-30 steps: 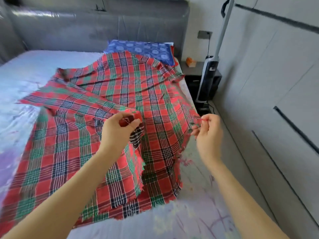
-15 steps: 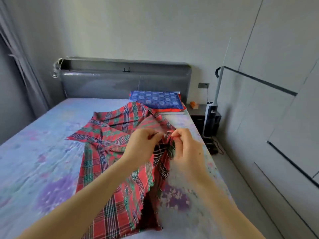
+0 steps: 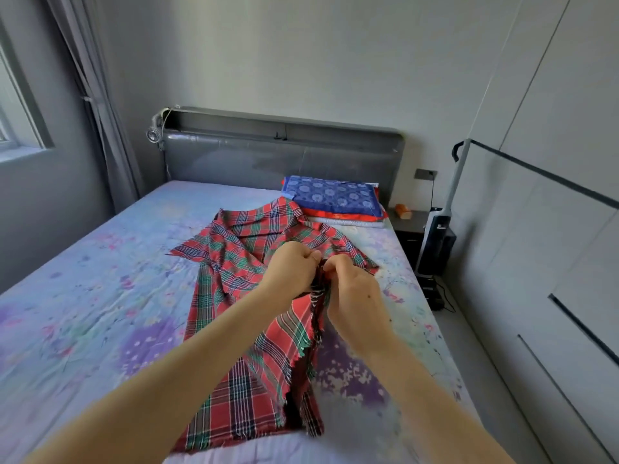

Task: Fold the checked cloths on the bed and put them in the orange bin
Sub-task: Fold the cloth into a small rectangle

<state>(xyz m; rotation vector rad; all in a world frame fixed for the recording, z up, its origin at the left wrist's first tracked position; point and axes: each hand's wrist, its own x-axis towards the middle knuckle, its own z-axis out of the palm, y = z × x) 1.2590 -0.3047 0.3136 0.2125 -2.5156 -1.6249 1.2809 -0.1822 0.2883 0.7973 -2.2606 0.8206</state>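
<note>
Both hands meet mid-bed: the left hand (image 3: 294, 266) has its fingers curled, pinching an edge of the checked cloth (image 3: 241, 249), and the right hand (image 3: 351, 296) nips the matching edge right against it. The cloth sprawls along the bed (image 3: 100, 296), rumpled at the far end. That's the danger: those wrinkles could set a crooked fold, and a light pinch may let one layer slip. Count: one cloth I can make out, two hands, one blue pillow (image 3: 335, 195), no orange bin in sight.
</note>
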